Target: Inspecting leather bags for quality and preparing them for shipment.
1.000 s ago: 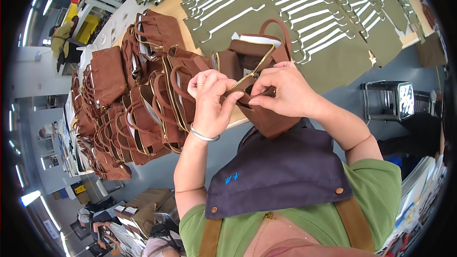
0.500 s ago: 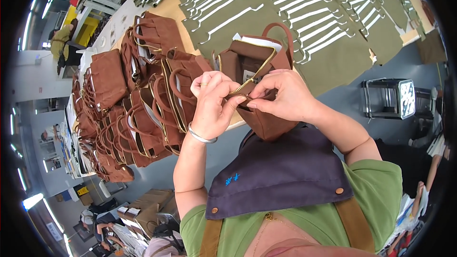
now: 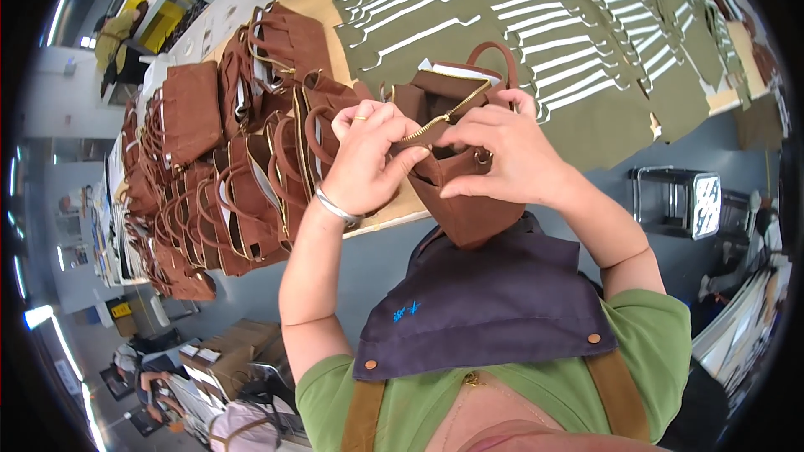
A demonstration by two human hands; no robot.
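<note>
A brown handbag (image 3: 469, 216) stands open in front of my chest, with a raised handle, a white-edged lining and a gold zipper (image 3: 428, 129) running across its opening. My left hand (image 3: 368, 159) pinches the bag's top edge beside the zipper, thumb against the fabric. My right hand (image 3: 502, 155) is on the other side of the opening, fingers curled over the edge and thumb lower on the bag's front, near a small metal ring. My fingertips partly hide the inside.
Brown bags (image 3: 191, 113) crowd the table (image 3: 389, 222) at left. Olive fabric pieces with white strips (image 3: 603, 138) cover its right part. A metal stool (image 3: 703, 205) stands right. A worker in yellow-green (image 3: 113, 42) is upper left; other people are at lower left, near cardboard boxes (image 3: 230, 351).
My right thumb has moved down the bag's front, widening the space between thumb and fingers. My left hand still holds the edge, now slightly higher and further left in the picture.
</note>
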